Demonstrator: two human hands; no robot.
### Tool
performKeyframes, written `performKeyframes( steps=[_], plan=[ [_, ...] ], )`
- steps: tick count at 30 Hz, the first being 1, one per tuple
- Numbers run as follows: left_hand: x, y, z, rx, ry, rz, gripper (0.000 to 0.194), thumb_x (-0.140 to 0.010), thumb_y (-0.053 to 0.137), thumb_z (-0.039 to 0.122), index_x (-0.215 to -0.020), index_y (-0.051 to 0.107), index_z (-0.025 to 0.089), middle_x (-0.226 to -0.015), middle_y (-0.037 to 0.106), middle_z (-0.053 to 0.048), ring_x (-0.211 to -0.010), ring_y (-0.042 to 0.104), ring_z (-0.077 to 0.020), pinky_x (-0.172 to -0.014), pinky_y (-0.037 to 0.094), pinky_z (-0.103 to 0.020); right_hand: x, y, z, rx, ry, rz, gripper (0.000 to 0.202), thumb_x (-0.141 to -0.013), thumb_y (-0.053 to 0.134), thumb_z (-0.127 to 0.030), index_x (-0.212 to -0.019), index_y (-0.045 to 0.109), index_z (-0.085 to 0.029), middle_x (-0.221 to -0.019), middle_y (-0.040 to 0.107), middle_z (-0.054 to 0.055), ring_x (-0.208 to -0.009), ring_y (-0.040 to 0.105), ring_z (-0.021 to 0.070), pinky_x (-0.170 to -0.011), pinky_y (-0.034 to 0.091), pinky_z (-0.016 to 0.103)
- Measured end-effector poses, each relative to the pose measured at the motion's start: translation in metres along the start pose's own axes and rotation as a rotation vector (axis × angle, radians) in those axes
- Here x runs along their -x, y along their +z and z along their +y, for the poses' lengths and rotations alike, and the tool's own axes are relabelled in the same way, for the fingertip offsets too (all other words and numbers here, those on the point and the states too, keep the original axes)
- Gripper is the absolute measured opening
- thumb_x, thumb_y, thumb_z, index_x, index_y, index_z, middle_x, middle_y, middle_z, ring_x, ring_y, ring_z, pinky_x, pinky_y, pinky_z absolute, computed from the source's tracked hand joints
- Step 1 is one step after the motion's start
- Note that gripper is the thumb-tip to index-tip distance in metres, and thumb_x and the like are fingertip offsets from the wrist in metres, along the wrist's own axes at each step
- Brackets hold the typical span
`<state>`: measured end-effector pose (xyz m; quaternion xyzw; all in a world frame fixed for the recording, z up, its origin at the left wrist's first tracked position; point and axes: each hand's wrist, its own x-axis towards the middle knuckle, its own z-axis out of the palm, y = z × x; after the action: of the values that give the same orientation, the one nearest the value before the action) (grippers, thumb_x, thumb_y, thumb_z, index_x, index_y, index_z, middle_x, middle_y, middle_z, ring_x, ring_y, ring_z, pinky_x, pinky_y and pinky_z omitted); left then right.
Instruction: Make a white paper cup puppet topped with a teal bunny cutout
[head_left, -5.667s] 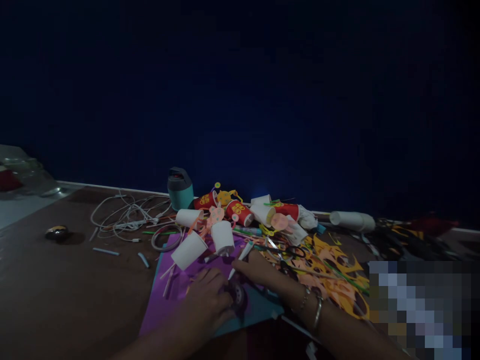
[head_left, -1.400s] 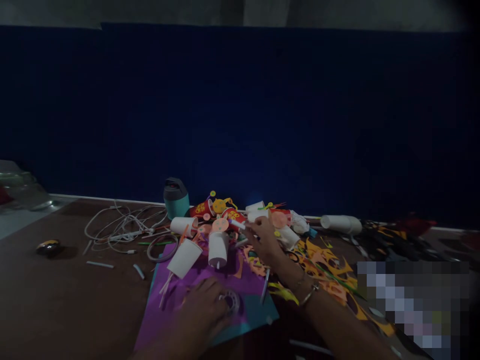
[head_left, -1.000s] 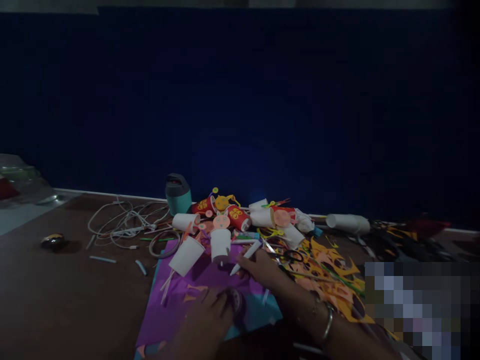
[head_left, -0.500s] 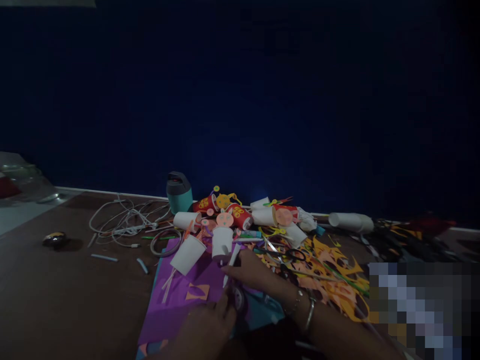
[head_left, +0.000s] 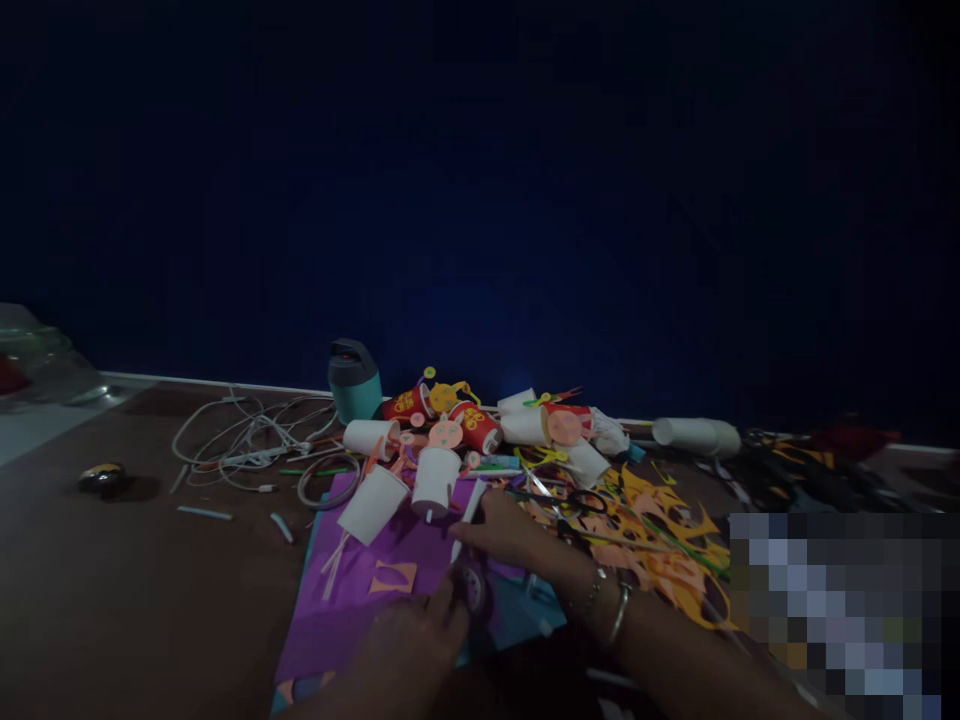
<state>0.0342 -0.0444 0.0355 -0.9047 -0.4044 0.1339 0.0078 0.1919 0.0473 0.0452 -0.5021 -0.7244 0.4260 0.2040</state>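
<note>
In the head view my right hand [head_left: 499, 530] pinches a narrow white strip [head_left: 472, 502], which slants up past the fingertips. My left hand [head_left: 420, 630] is closed, with its fingertips at the strip's lower end; the dim light blurs the exact grip. A roll of tape [head_left: 474, 588] lies just right of my left fingers. Behind the strip is a white paper cup [head_left: 435, 482] with a pink animal-face cutout [head_left: 445, 431] at its top. Left of it, another paper cup [head_left: 373, 505] tilts over thin white sticks [head_left: 334, 565]. Purple paper [head_left: 322, 620] lies beneath, bearing an orange scrap [head_left: 394, 577].
Scissors [head_left: 585, 500] and yellow-orange paper offcuts [head_left: 675, 560] cover the right side. Red cups [head_left: 474, 428] and several white ones lie along the wall beside a teal flask [head_left: 356, 390]. White cables [head_left: 255, 430] and a computer mouse [head_left: 103, 478] are at left.
The view has shifted slightly, so most things appear a little further left. The white cup behind my hands leans a bit differently. Both hands keep nearly the same pose at the strip.
</note>
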Motion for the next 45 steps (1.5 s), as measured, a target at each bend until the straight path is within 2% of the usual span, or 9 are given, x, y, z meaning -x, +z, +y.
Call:
performKeyframes(
  steps=[4,9,14,19,23,31,37,42,45],
  plan=[
    [0.0,0.0,0.002,-0.014,-0.029,-0.008,0.046,-0.081,0.044,-0.001,-0.123,0.054,0.016,-0.13,0.054,-0.019,-0.078,0.069,-0.023,-0.062,0.057,-0.032,0.01,-0.005,0.005,0.009,0.041,0.058,0.018,-0.074,0.061,-0.027,-0.061,0.063,-0.015,-0.054,0.061,0.001,-0.047,0.054,0.0126,-0.045,0.037,0.021],
    [0.0,0.004,0.001,-0.023,-0.044,0.069,0.045,-0.082,0.04,-0.001,-0.12,0.057,0.016,-0.131,0.053,-0.019,-0.076,0.07,-0.0242,-0.061,0.057,-0.034,0.031,-0.003,0.016,-0.014,0.082,0.17,0.025,-0.076,0.059,-0.031,-0.057,0.06,-0.015,-0.053,0.062,0.002,-0.048,0.053,0.0128,-0.045,0.037,0.021],
    [0.0,0.0,0.0,-0.01,-0.014,-0.017,0.048,-0.078,0.039,-0.004,-0.119,0.056,0.015,-0.137,0.047,-0.018,-0.085,0.068,-0.026,-0.067,0.058,-0.037,0.053,0.008,0.026,-0.033,0.085,0.311,0.027,-0.077,0.058,-0.034,-0.058,0.061,-0.015,-0.056,0.063,0.002,-0.052,0.055,0.0147,-0.051,0.04,0.024],
    [0.0,-0.008,0.001,0.012,-0.024,-0.061,0.054,-0.077,0.036,-0.005,-0.126,0.05,0.013,-0.137,0.046,-0.02,-0.09,0.067,-0.0273,-0.069,0.057,-0.039,0.075,0.019,0.025,-0.023,0.028,0.404,0.022,-0.078,0.059,-0.032,-0.062,0.06,-0.017,-0.058,0.062,0.0,-0.056,0.055,0.0151,-0.055,0.041,0.024],
    [0.002,-0.009,0.002,0.057,-0.049,-0.053,0.054,-0.076,0.037,-0.005,-0.124,0.051,0.016,-0.136,0.046,-0.02,-0.091,0.067,-0.0268,-0.071,0.057,-0.04,0.088,0.028,0.027,-0.04,0.036,0.396,0.018,-0.078,0.06,-0.03,-0.064,0.06,-0.018,-0.058,0.06,-0.002,-0.055,0.053,0.0133,-0.052,0.039,0.021],
    [0.003,-0.005,0.0,0.099,-0.063,-0.01,0.052,-0.079,0.04,-0.003,-0.126,0.049,0.017,-0.135,0.048,-0.018,-0.102,0.062,-0.0279,-0.076,0.055,-0.04,0.102,0.036,0.027,0.119,-0.035,0.387,0.013,-0.079,0.06,-0.026,-0.067,0.064,-0.019,-0.064,0.065,0.0,-0.061,0.057,0.014,-0.057,0.038,0.023],
    [0.004,-0.005,0.001,0.11,-0.067,-0.008,0.051,-0.079,0.038,-0.003,-0.124,0.052,0.017,-0.134,0.05,-0.018,-0.092,0.066,-0.0249,-0.074,0.055,-0.037,0.107,0.041,0.025,0.118,-0.103,0.348,0.013,-0.081,0.058,-0.025,-0.07,0.063,-0.019,-0.068,0.065,0.001,-0.064,0.058,0.0141,-0.06,0.04,0.023],
    [0.003,-0.006,0.0,0.115,-0.074,0.007,0.047,-0.079,0.038,-0.001,-0.12,0.054,0.017,-0.128,0.054,-0.017,-0.094,0.064,-0.0245,-0.074,0.053,-0.035,0.1,0.024,0.022,-0.098,0.001,0.354,0.018,-0.079,0.06,-0.031,-0.067,0.06,-0.018,-0.061,0.062,0.0,-0.057,0.054,0.0136,-0.053,0.039,0.022],
    [0.003,-0.009,-0.001,0.139,-0.072,-0.023,0.04,-0.08,0.04,0.001,-0.113,0.058,0.016,-0.116,0.061,-0.016,-0.087,0.066,-0.0248,-0.07,0.052,-0.035,0.096,0.006,0.02,-0.311,0.02,0.417,0.025,-0.087,0.049,-0.04,-0.081,0.06,-0.019,-0.062,0.065,0.001,-0.053,0.053,0.0137,-0.05,0.041,0.022]
  ],
)
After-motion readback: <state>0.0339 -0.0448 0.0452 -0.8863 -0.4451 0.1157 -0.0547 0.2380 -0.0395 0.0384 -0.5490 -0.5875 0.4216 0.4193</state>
